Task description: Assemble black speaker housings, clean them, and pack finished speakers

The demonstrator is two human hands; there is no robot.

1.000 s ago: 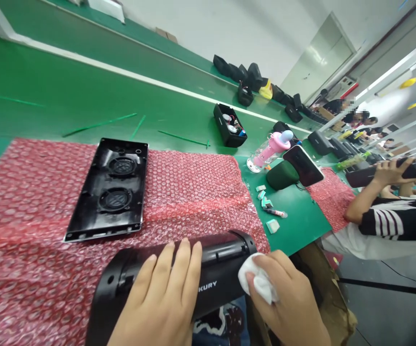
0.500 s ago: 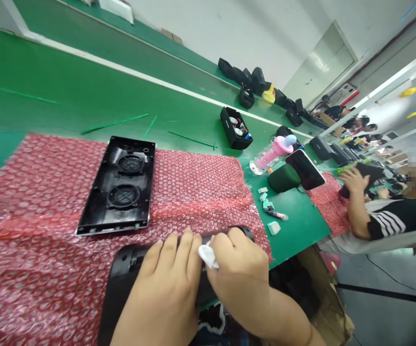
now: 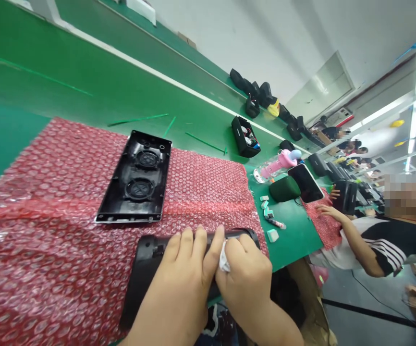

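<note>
A black speaker housing (image 3: 143, 269) lies at the near edge of the red bubble wrap (image 3: 49, 202). My left hand (image 3: 186, 274) lies over its top, fingers wrapped round it. My right hand (image 3: 246, 278) is closed on a small white cloth (image 3: 224, 261) and presses it against the housing, right beside my left fingers. A black speaker panel (image 3: 136, 179) with two round drivers lies flat on the wrap further back.
On the green bench: a pink and clear bottle (image 3: 275, 166), a dark green pouch (image 3: 283, 188), a phone (image 3: 305, 182), small bits (image 3: 268, 211). An open black housing (image 3: 246, 137) sits on the conveyor. A person in a striped shirt (image 3: 381, 240) works at the right.
My right hand has moved left with the cloth, from the housing's right end to beside my left hand. The view has shifted, and the neighbour's arm has lowered.
</note>
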